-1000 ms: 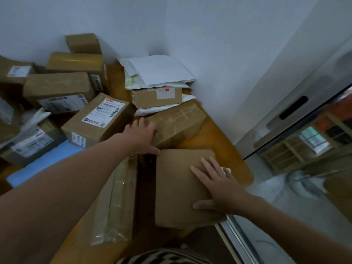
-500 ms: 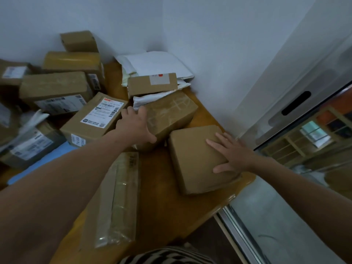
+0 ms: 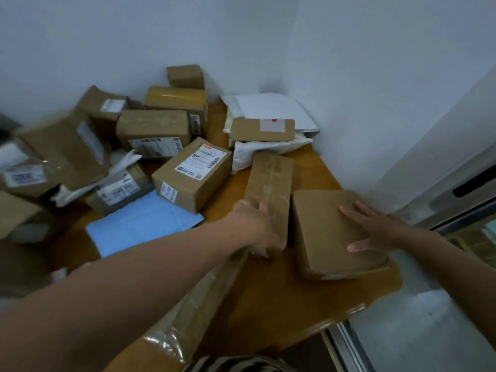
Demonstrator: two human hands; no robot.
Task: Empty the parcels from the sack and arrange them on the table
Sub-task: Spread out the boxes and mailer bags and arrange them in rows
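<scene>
The far left of the view was smeared by motion, so the boxes heaped well to the left of the labelled box ran together and their labels could not be read. A long film-wrapped parcel lay nearer the person than the labelled box. The left forearm covered most of it, and its far end was lost under the left hand. That hand showed only its back, slightly blurred, with the thumb out of sight.

The taped box lay on the table just right of the labelled box, with a strip of bare wood between them. Its long axis ran away from the person toward the white mailers in the wall corner. The plain box lay beyond it, farther right of the labelled box and just beside the taped one. Its long axis ran much the same way, with the near end swung a little to the right, close to the table's edge.

The left hand gripped the near end of the taped box, fingers curled over its top edge. The right hand lay flat on the plain box's top toward its right side, fingers straight and spread, holding nothing. A blue envelope lay flat just in front of the labelled box.
</scene>
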